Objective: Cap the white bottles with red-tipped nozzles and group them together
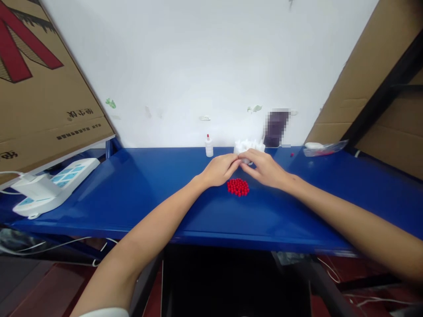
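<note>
My left hand (220,170) and my right hand (264,167) meet fingertip to fingertip over the blue table (139,193), just behind a small heap of several red beads (238,186). Both hands have their fingers pinched together around something small and white (245,161) between them; I cannot make out what it is. A pile of white pieces (248,145) lies right behind the hands, near the wall.
A small white glue bottle with a red tip (209,146) stands near the wall. A white device with blue buttons (53,185) lies at the far left. A clear plastic bag (325,148) and one stray red bead (292,154) lie at the right. Cardboard sheets flank both sides.
</note>
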`<control>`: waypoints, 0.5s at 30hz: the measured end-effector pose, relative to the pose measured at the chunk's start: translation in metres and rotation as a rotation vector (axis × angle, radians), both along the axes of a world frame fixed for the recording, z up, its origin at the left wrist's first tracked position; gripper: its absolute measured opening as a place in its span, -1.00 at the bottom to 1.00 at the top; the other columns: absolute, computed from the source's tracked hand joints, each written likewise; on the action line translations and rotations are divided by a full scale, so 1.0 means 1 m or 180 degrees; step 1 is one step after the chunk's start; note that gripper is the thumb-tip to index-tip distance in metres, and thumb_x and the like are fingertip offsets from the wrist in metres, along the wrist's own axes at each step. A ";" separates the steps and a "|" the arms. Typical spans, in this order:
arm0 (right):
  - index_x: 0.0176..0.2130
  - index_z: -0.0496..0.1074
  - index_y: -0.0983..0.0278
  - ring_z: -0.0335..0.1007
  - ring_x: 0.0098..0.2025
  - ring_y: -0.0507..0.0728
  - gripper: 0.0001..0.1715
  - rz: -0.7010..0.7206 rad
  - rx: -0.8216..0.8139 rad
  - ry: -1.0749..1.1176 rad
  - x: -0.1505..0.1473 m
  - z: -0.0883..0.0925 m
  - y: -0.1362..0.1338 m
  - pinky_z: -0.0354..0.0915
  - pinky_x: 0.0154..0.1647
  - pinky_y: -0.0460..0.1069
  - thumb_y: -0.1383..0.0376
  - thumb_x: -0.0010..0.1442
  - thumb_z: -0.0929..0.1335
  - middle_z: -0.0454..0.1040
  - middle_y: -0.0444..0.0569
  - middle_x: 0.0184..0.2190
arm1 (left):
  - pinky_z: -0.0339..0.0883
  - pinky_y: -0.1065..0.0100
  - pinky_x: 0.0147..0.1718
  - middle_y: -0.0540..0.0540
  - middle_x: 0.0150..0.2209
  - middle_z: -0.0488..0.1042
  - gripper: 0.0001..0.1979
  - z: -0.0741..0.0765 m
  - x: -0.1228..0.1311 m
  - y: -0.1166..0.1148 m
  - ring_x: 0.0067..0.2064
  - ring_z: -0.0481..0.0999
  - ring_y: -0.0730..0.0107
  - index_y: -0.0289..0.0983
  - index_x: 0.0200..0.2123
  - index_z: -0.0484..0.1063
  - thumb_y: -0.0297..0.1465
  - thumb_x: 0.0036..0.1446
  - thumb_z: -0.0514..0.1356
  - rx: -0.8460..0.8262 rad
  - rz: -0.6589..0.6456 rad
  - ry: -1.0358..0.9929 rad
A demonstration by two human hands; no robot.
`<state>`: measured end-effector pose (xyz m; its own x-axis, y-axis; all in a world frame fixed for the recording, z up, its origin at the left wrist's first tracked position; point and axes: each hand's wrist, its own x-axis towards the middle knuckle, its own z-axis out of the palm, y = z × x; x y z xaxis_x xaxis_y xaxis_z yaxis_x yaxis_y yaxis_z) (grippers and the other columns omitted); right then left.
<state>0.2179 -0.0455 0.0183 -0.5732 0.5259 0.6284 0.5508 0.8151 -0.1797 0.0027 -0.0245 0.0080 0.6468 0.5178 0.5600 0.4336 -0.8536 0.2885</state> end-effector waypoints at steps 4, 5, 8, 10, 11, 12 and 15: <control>-0.01 0.44 0.20 0.46 -0.14 0.21 -0.79 0.0027 0.0230 -0.0035 0.004 -0.003 -0.002 0.42 -0.10 0.15 0.27 0.43 0.26 0.46 0.10 -0.09 | 0.37 0.19 -0.14 -0.20 -0.18 0.57 -0.68 0.001 0.003 -0.003 -0.17 0.54 0.21 -0.26 -0.14 0.41 -0.29 0.50 -0.08 0.0030 -0.0016 0.0100; -0.01 0.44 0.20 0.46 -0.11 0.22 -0.79 0.0048 0.0265 -0.0036 0.005 -0.003 -0.002 0.43 -0.07 0.16 0.28 0.44 0.25 0.45 0.12 -0.05 | 0.37 0.19 -0.14 -0.20 -0.18 0.58 -0.68 0.002 0.004 -0.004 -0.17 0.54 0.21 -0.27 -0.14 0.42 -0.29 0.51 -0.09 0.0015 -0.0050 0.0098; 0.01 0.42 0.20 0.47 -0.05 0.24 -0.77 0.0190 0.0204 -0.0108 0.008 -0.002 -0.004 0.43 -0.01 0.19 0.28 0.47 0.22 0.46 0.13 -0.03 | 0.37 0.18 -0.14 -0.20 -0.20 0.57 -0.65 0.003 0.006 -0.004 -0.18 0.55 0.21 -0.27 -0.14 0.42 -0.27 0.51 -0.11 -0.0058 -0.0139 0.0070; 0.02 0.42 0.19 0.47 -0.04 0.25 -0.76 0.0286 0.0125 -0.0114 0.011 0.000 -0.005 0.44 -0.01 0.20 0.28 0.48 0.21 0.47 0.13 -0.03 | 0.37 0.18 -0.13 -0.19 -0.20 0.57 -0.64 0.004 0.007 -0.004 -0.18 0.55 0.20 -0.27 -0.14 0.42 -0.27 0.51 -0.12 -0.0095 -0.0165 0.0094; 0.02 0.42 0.18 0.47 -0.04 0.25 -0.76 0.0316 0.0111 -0.0112 0.011 0.000 -0.005 0.44 -0.01 0.20 0.27 0.48 0.21 0.48 0.12 -0.02 | 0.37 0.18 -0.13 -0.19 -0.20 0.57 -0.64 0.005 0.006 -0.004 -0.18 0.55 0.20 -0.26 -0.14 0.42 -0.27 0.51 -0.12 -0.0104 -0.0177 0.0115; 0.02 0.42 0.18 0.48 -0.04 0.24 -0.76 0.0337 0.0116 -0.0115 0.012 0.001 -0.004 0.44 -0.02 0.20 0.26 0.49 0.21 0.48 0.12 -0.02 | 0.36 0.18 -0.14 -0.19 -0.21 0.57 -0.65 0.006 0.006 -0.004 -0.18 0.55 0.20 -0.26 -0.16 0.42 -0.27 0.50 -0.11 -0.0108 -0.0187 0.0133; 0.03 0.42 0.18 0.49 -0.06 0.25 -0.75 0.0322 0.0252 -0.0239 0.011 0.003 -0.002 0.44 -0.04 0.19 0.23 0.49 0.21 0.49 0.13 -0.01 | 0.36 0.18 -0.16 -0.18 -0.23 0.56 -0.66 0.011 0.006 -0.006 -0.21 0.54 0.23 -0.25 -0.20 0.40 -0.29 0.50 -0.10 -0.0110 -0.0239 0.0109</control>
<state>0.2294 -0.0471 0.0216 -0.6676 0.4136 0.6191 0.4747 0.8770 -0.0740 0.0085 -0.0310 0.0186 0.7029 0.4858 0.5195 0.3789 -0.8739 0.3045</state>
